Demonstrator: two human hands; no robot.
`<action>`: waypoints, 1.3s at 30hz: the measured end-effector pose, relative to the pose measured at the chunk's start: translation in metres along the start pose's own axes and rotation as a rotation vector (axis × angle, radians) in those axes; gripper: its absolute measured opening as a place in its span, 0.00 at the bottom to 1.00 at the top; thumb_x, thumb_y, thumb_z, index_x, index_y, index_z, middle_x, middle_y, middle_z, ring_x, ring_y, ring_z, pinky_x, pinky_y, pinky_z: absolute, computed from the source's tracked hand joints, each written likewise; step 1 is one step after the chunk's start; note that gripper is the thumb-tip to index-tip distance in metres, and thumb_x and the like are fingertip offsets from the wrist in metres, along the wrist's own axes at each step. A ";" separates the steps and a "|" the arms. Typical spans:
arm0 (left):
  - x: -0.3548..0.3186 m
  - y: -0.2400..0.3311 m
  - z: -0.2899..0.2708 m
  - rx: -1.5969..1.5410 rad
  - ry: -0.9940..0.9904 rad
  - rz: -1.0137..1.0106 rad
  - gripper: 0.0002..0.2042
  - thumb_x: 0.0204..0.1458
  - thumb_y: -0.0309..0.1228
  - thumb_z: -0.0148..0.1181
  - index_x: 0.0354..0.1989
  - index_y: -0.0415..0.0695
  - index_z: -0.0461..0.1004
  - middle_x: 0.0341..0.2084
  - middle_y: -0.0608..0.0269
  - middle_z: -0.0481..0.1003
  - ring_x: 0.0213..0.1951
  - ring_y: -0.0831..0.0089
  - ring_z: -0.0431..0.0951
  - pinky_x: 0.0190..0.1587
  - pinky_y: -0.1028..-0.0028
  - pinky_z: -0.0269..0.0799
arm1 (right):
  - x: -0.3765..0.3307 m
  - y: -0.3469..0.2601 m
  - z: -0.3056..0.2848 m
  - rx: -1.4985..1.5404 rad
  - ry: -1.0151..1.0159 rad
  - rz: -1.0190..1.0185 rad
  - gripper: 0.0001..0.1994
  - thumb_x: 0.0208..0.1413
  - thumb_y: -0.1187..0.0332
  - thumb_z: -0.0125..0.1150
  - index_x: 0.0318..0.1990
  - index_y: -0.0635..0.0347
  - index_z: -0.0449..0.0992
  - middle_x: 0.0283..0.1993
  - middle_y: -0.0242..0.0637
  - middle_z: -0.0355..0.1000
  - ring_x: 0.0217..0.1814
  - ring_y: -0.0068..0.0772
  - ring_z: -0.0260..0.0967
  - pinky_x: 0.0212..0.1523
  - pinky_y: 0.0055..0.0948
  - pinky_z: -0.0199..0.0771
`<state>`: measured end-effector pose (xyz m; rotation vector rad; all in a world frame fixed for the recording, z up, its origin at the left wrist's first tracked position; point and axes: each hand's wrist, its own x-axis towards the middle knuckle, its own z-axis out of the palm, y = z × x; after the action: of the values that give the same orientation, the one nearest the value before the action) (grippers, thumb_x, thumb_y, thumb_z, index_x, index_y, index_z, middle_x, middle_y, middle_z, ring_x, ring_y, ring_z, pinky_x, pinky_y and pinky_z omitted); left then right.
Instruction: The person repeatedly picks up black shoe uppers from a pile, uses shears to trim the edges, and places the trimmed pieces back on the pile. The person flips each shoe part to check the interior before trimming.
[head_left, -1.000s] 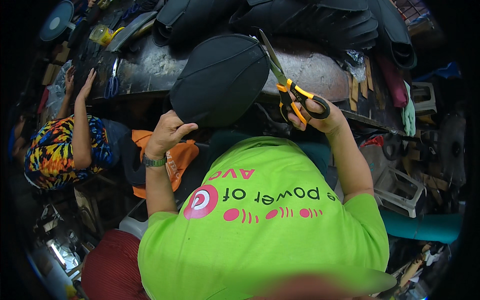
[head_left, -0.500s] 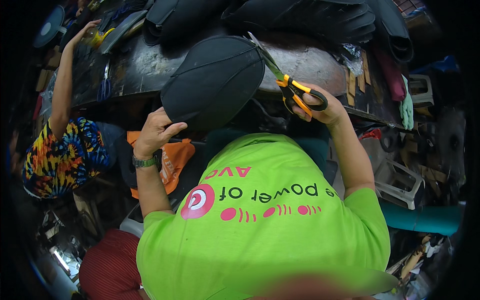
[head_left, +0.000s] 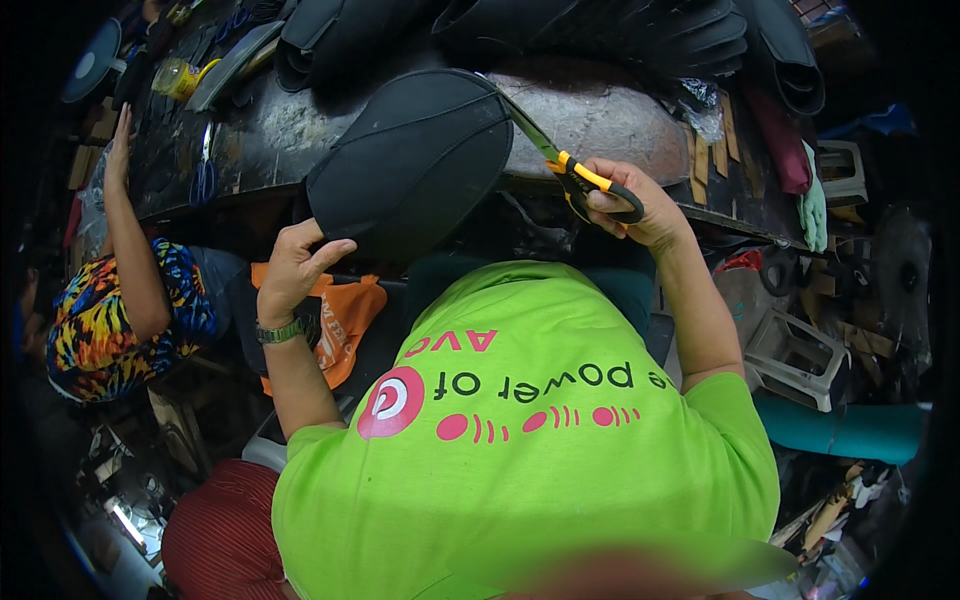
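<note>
My left hand (head_left: 296,265) grips the lower left edge of a large black oval sheet (head_left: 412,160) and holds it up in front of me. Scissors (head_left: 572,172) with orange and black handles are in my right hand (head_left: 636,205), their blades at the sheet's upper right edge. A watch sits on my left wrist. My bright green shirt fills the lower middle of the view.
A worn dark workbench (head_left: 600,110) lies ahead, with stacked black pieces (head_left: 620,30) along its far side. A person in a multicoloured shirt (head_left: 105,320) sits at my left, one arm raised to the bench. An orange bag (head_left: 345,315) hangs below. White stools (head_left: 800,350) stand right.
The black sheet has turned and shifted slightly right in my hands, and the scissors have worked further along its edge. The neighbour's arm has stretched up onto the bench.
</note>
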<state>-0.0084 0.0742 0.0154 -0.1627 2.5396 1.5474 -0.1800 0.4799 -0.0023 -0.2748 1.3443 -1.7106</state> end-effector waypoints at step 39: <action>0.265 0.238 0.043 0.667 0.434 1.060 0.25 0.49 0.30 0.69 0.56 0.40 0.72 0.49 0.48 0.73 0.54 0.52 0.72 0.57 0.62 0.68 | 0.033 0.026 -0.023 -0.634 0.636 -0.593 0.14 0.46 0.67 0.70 0.40 0.61 0.78 0.33 0.38 0.79 0.33 0.29 0.77 0.37 0.27 0.73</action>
<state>-0.3067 0.2192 0.1520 1.2136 3.5786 0.7135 -0.2001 0.4701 -0.0453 -0.5589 2.4697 -1.8691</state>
